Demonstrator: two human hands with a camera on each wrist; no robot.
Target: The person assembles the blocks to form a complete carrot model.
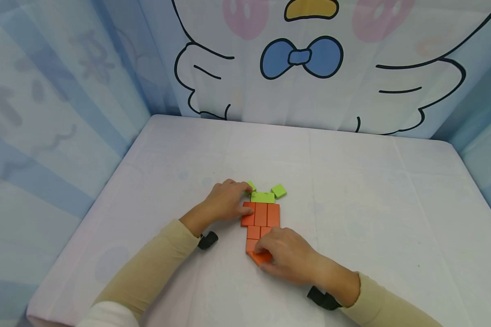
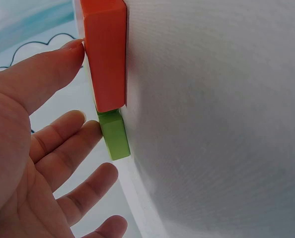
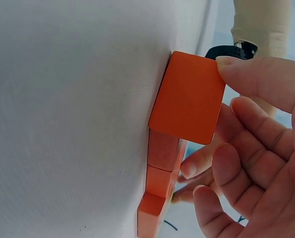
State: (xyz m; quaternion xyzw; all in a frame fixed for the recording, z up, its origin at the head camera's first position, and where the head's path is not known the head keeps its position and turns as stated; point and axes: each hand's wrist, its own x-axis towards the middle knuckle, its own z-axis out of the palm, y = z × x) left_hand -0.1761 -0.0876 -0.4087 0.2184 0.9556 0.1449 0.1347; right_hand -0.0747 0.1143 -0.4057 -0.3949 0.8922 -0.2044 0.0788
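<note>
Flat carrot-shaped figure of blocks lies at the middle of the white table [image 1: 352, 181], in front of a cartoon-bird curtain [image 1: 311, 68]. Body: three orange blocks [image 1: 261, 214] side by side in the top row, a narrower orange row below, touching. Leaves: a wide green block [image 1: 263, 197] touching the top row, a small green cube [image 1: 278, 191] set askew just beside its right corner, another small green block [image 2: 113, 135] at the left corner. Left hand [image 1: 226, 201] rests at the figure's upper left, fingers relaxed and slightly spread; thumb tip touches the left orange block, fingertips [image 2: 75, 119] touch or nearly touch the small green block. Right hand [image 1: 288, 254] at the bottom end, thumb and fingers pinching the orange tip block [image 3: 189, 96], which sits turned at an angle against the row above. Judgement: figure nearly built; tip placement in hand, and the two small green blocks may need squaring.
</note>
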